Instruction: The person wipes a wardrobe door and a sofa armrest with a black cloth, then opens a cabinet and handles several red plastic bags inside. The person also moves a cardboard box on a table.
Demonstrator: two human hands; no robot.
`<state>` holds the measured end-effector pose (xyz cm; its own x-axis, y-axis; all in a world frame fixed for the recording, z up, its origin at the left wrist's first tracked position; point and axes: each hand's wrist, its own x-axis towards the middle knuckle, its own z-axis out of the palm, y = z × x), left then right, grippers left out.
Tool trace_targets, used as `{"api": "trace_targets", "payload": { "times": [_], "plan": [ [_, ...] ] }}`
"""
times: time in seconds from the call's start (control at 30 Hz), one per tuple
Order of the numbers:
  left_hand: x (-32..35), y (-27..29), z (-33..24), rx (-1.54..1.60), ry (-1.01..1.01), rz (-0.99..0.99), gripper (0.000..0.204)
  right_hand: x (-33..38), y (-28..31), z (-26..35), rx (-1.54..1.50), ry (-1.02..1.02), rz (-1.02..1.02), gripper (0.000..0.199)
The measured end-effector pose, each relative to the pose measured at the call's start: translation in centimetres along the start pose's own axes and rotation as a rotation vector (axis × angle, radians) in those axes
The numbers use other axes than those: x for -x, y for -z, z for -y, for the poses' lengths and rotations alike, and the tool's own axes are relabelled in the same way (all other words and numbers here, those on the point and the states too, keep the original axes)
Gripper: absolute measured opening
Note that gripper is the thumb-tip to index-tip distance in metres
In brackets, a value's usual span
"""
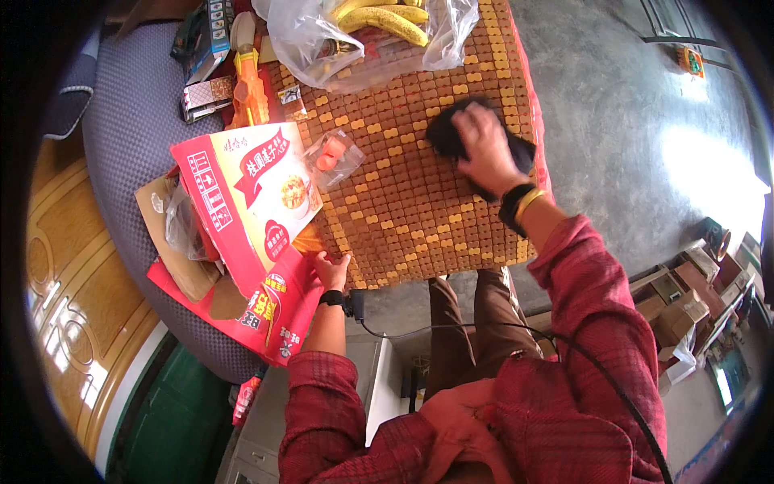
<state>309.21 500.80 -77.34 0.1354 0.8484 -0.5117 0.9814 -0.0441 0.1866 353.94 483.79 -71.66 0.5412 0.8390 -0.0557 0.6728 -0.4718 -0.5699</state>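
Your right hand (486, 145) lies flat, fingers spread, pressed on a crumpled black cloth (476, 149) near the right edge of the table (419, 210). The hand is not clenched; whether the fingertips pinch the cloth, you cannot tell. The table is covered by a mat of small brown and yellow tiles in a regular grid, with a red lining showing along its right edge.

Your left hand (332, 270) rests at the table's near left corner, fingers curled against the edge of a large red and white cardboard box (250, 202) that leans tilted over the table's left side. Just beside the box, on the mat, lies a small clear plastic packet with orange pieces inside (334, 157). At the far end, a clear plastic bag holding yellow bananas (379, 24) sits on the mat, and an orange and yellow plastic toy (250, 89) lies to its left.

Left of the table is a grey-blue quilted cushion (129, 129) on a polished wooden seat (72, 282). To the right the bare grey concrete floor (637, 105) stretches out, sunlit in one patch, with stacked brown cardboard boxes (677, 306) near the right rim.
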Motion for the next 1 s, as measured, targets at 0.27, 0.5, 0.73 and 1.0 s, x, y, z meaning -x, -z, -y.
{"api": "trace_targets", "payload": {
  "times": [0.27,0.5,0.73,1.0],
  "plan": [
    [0.4,1.0,-2.9,0.129,0.076,0.041,0.071,17.9,-6.9,6.8,-0.256,0.617,0.846,0.054],
    [9.8,7.4,-5.4,0.554,0.109,0.319,0.037,12.4,0.8,2.4,-0.239,0.269,0.884,0.068],
    [20.7,16.1,-7.0,0.781,0.165,0.515,0.031,5.0,11.4,3.3,-0.569,-0.033,0.560,0.069],
    [27.9,23.2,-7.4,1.130,-0.013,0.467,0.043,6.1,13.8,24.5,-0.920,0.408,0.745,0.067]
  ]
}}
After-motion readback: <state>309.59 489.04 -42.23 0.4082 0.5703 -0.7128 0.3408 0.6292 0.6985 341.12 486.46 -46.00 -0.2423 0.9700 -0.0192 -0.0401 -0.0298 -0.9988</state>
